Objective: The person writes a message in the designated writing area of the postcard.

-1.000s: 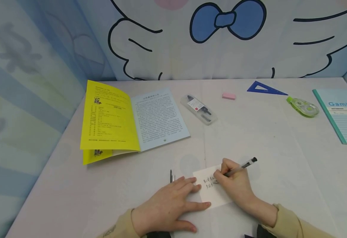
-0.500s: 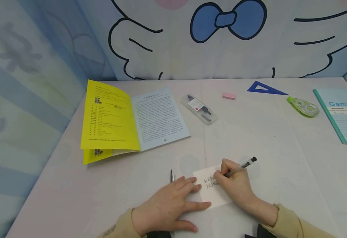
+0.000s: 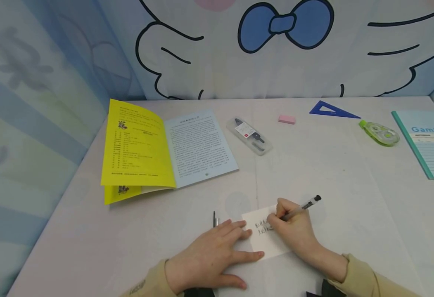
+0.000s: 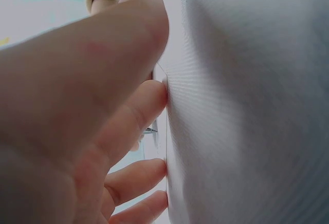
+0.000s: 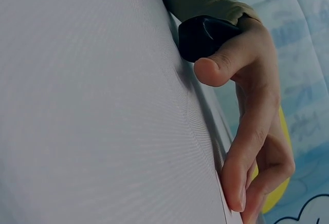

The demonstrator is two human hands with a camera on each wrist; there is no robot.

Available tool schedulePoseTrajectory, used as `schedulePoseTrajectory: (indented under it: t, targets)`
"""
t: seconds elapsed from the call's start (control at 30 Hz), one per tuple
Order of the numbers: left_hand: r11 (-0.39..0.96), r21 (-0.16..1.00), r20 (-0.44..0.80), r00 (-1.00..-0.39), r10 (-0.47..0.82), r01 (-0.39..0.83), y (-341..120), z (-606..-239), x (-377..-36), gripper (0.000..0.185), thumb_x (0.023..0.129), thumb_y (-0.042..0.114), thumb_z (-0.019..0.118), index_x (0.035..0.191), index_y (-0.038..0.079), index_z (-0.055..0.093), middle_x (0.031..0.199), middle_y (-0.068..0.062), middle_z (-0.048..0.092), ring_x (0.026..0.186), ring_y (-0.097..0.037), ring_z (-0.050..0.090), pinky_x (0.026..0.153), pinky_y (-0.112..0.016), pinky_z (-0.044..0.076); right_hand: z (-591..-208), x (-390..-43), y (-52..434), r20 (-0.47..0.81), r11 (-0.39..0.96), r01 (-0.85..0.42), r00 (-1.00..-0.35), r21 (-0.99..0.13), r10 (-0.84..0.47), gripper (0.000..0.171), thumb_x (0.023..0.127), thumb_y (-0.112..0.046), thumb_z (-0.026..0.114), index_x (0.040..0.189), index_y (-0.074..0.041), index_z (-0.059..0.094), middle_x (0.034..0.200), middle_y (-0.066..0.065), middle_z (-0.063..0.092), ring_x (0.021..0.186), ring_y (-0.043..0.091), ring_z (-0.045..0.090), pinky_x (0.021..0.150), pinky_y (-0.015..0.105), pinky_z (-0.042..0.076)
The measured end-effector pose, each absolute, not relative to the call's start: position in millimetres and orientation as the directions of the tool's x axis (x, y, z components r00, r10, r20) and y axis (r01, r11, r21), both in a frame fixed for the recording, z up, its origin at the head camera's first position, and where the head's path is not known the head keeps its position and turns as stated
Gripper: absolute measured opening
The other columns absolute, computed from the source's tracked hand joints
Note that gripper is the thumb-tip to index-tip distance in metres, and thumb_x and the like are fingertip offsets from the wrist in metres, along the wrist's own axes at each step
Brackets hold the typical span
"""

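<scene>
A small white note paper lies near the table's front edge, with two short lines of handwriting on it. My right hand grips a black pen, whose tip touches the second line of writing. My left hand lies flat with straight fingers, and its fingertips press the paper's left edge. In the left wrist view my left fingers press against the white table surface. The right wrist view shows my left hand from the side, fingertips down on the table.
An open booklet with a yellow page lies at the left. A clear compass case, a pink eraser, a blue set square, a green correction tape and a Gambit notebook lie further back. A black pen cap lies beside my left hand.
The pen tip has crept slightly along the second line of writing. My left hand has stayed put on the paper.
</scene>
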State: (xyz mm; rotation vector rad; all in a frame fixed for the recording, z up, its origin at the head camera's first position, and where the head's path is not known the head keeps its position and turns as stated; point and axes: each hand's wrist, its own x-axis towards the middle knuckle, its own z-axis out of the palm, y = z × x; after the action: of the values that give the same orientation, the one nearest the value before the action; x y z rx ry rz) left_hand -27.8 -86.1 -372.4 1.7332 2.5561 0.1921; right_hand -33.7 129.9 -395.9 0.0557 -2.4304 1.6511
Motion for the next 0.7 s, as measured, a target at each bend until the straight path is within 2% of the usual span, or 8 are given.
schedulePoseTrajectory:
  t: [0.23, 0.7]
  targets:
    - [0.367, 0.127, 0.036, -0.375, 0.927, 0.921, -86.0, -372.5, -27.5, 0.060, 0.081, 0.065, 0.050, 0.134, 0.036, 0.048, 0.133, -0.004, 0.044, 0.131, -0.024, 0.035, 0.105, -0.042, 0.035, -398.2, -35.6, 130.7, 0.242, 0.352, -0.198, -0.967, -0.915, 0.085, 0.039, 0.065, 0.018, 0.057, 0.054, -0.008, 0.031, 0.050, -0.007, 0.025, 0.050, 0.000, 0.027, 0.041, 0.026, 0.022]
    - [0.370, 0.121, 0.024, -0.376, 0.926, 0.921, -85.8, -371.8, -27.1, 0.060, 0.082, 0.066, 0.049, 0.134, 0.036, 0.047, 0.133, -0.004, 0.043, 0.130, -0.024, 0.036, 0.105, -0.042, 0.035, -397.5, -35.7, 131.0, 0.244, 0.356, -0.195, -0.965, -0.914, 0.099, 0.039, 0.066, 0.018, 0.058, 0.054, -0.009, 0.032, 0.049, -0.007, 0.026, 0.049, 0.000, 0.027, 0.040, 0.025, 0.022]
